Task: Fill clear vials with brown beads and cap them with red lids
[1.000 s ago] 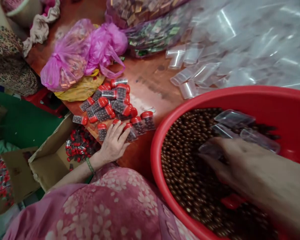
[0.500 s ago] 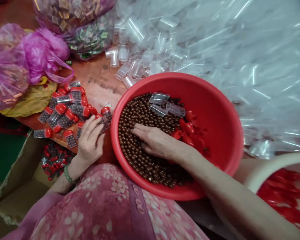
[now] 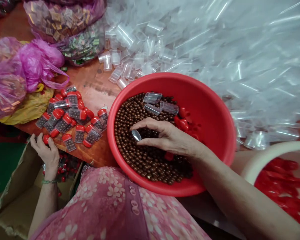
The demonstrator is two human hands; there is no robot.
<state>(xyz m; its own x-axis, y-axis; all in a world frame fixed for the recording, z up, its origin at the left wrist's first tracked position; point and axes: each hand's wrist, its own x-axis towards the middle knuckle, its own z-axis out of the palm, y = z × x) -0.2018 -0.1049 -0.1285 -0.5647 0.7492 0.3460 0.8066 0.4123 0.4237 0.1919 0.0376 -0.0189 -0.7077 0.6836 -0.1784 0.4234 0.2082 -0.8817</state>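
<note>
Above the brown chocolate-like balls [image 3: 130,160] in the red basin [image 3: 212,100], my right hand [image 3: 165,135] pinches a clear plastic tube [image 3: 136,135] between thumb and fingers. The tube's oval end shows; my hand covers part of it. Three clear tubes [image 3: 168,107] and several red caps [image 3: 183,123] lie in the same basin. At the table's left edge, my left hand [image 3: 45,155] has its fingers around a small red-capped container [image 3: 46,139], whose body they mostly hide. Beside it lies a pile of ball-filled, red-capped containers [image 3: 62,123].
An open cardboard box [image 3: 17,190] with red-capped containers stands below the table's left edge. Pink plastic bags [image 3: 40,60] lie behind the pile. Loose clear tubes [image 3: 145,50] cover the back and right. A white basin [image 3: 250,166] of red parts is at lower right.
My left hand has moved left and down from the right side of the pile to its left end. My right hand has lifted from the balls, and a clear tube now shows in it.
</note>
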